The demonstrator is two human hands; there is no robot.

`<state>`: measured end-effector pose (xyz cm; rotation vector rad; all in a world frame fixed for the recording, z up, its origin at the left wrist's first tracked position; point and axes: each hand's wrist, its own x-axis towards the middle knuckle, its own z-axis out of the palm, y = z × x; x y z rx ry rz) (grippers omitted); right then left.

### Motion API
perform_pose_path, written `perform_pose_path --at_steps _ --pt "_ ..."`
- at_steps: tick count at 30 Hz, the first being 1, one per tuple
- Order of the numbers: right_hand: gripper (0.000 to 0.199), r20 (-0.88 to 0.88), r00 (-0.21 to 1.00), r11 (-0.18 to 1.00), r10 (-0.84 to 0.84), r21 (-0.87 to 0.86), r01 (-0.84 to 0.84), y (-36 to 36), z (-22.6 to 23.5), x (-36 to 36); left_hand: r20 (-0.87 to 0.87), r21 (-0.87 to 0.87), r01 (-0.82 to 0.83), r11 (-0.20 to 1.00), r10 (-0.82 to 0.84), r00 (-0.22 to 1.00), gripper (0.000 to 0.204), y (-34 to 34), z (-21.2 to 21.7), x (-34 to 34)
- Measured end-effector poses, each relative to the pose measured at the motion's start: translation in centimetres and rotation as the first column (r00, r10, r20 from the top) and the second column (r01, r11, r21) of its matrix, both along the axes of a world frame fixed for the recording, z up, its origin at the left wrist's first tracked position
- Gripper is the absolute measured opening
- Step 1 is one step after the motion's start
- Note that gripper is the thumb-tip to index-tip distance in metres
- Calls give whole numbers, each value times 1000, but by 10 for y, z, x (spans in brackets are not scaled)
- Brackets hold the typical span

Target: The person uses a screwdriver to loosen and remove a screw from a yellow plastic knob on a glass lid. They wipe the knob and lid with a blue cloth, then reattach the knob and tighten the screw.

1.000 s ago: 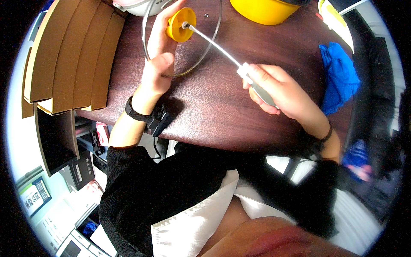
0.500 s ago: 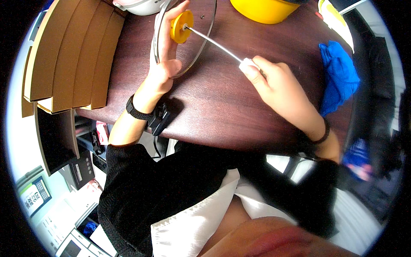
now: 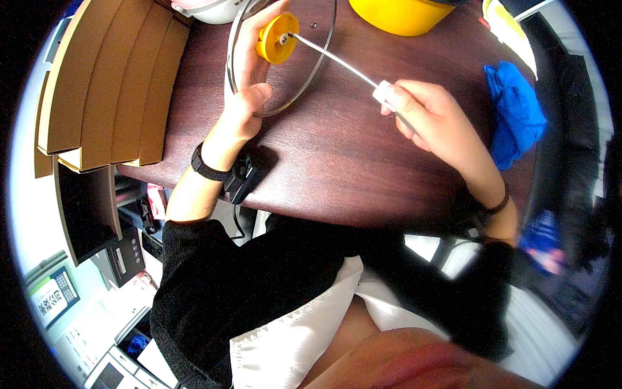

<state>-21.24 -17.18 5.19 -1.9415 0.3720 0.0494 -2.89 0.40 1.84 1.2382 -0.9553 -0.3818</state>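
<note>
My left hand (image 3: 247,97) grips a clear glass lid (image 3: 299,98) with a thin rim, tilted up on edge above the table. Its thumb presses near the rim, and the fingers stretch up behind the glass. A round yellow knob (image 3: 282,54) sits at the lid's middle, with a screw (image 3: 283,39) at its centre. In my right hand (image 3: 424,111) is a screwdriver (image 3: 343,63) with a pale handle and a long metal shaft. Its dark tip is just right of the screw head; whether they touch I cannot tell.
A yellow bowl-like container (image 3: 395,16) and a white object (image 3: 210,11) stand at the table's far side. Brown cardboard dividers (image 3: 110,84) rise at the left. A blue cloth (image 3: 515,117) lies at the right. A black device (image 3: 243,179) with a cable is by my left wrist.
My right hand has drawn back slightly to the right, and the screwdriver tip has come off the screw's centre. The lid has turned a little, showing the screw head.
</note>
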Motion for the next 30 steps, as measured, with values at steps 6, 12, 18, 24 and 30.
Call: perform_pose_path --at_steps 6,12,18,24,30 --pt "42 -125 992 931 21 365 26 7 2 1 13 -47 -11 999 11 1000 98 0 1 1" --pt "40 -176 984 863 34 502 60 9 2 1 19 -53 -25 998 27 999 97 -1 1 1" --pt "41 -179 983 819 47 570 65 13 3 0 50 -39 -29 999 31 998 97 0 -1 1" --pt "42 -171 982 798 79 601 41 13 1 0 66 -54 -24 998 28 997 96 -1 0 0" --pt "41 -172 983 806 64 590 51 14 2 0 55 -48 -27 998 29 998 97 -1 0 -1"
